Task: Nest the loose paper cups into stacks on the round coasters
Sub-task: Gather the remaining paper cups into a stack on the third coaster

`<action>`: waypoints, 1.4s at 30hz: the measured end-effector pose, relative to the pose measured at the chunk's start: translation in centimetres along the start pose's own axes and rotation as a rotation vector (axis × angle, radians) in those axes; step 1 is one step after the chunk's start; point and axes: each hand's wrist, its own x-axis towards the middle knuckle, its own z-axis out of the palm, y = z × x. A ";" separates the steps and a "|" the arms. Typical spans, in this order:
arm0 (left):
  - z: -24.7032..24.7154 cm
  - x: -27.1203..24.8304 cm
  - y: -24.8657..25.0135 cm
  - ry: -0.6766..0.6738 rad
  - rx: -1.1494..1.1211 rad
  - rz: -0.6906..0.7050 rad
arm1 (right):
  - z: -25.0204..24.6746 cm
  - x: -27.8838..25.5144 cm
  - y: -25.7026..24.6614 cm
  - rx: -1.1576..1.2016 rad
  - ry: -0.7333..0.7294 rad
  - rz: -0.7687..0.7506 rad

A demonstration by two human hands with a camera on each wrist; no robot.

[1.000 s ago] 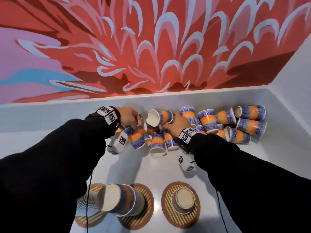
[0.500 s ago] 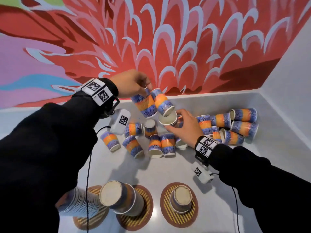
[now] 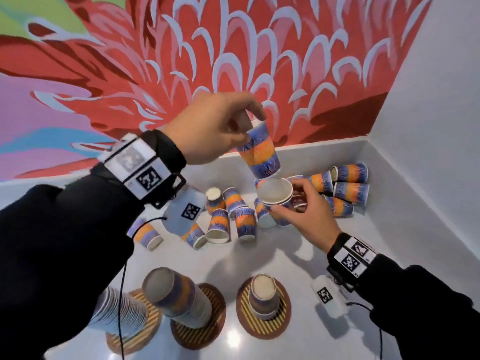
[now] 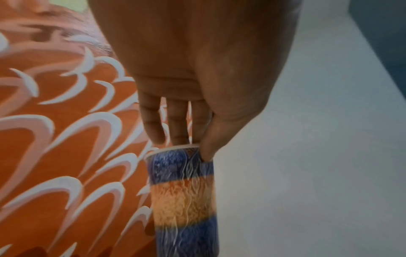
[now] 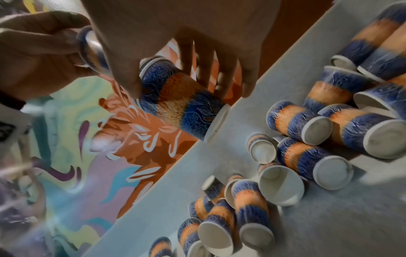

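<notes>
A blue-and-orange paper cup point(image 3: 259, 152) is pinched at its rim end by the left hand point(image 3: 210, 126), fingertips and thumb curled round it, and is held in the air with its base pointing down toward the cups below. A nested pair of cups point(image 3: 276, 194), mouth up, is grasped by the right hand point(image 3: 309, 216), thumb on one side and fingers on the other; the raised cup is seen just above that open mouth, apart from it as far as can be told.

Loose cups point(image 3: 233, 219) are strewn on their sides across the white table point(image 3: 285, 255), most near the back corner, a second cluster point(image 3: 348, 188) to the right against the wall.

Three round striped coasters point(image 3: 272, 326) are seen at the near edge, each carrying an upside-down stack: a short stack point(image 3: 262, 294) on the right one, a taller stack point(image 3: 176, 297) on the middle one, a long leaning stack point(image 3: 119, 313) on the left one, partly hidden by the sleeve point(image 3: 52, 255)
</notes>
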 end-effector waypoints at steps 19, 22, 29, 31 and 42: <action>7.4 -10.3 1.2 0.220 -0.533 -0.299 | -1.1 -0.7 -9.5 0.507 -0.284 -0.050; 5.8 -11.5 0.4 0.355 -0.520 -0.349 | 2.3 2.6 -5.4 0.220 -0.221 0.106; 5.4 -13.7 -0.4 0.458 -0.576 -0.403 | 10.8 7.6 4.8 -0.556 -0.458 0.158; 5.9 -14.5 -0.7 0.446 -0.625 -0.423 | 12.1 7.9 6.2 -0.645 -0.489 0.151; 6.8 -16.0 -3.7 0.373 -0.636 -0.434 | 6.2 5.0 0.0 -0.452 -0.267 0.012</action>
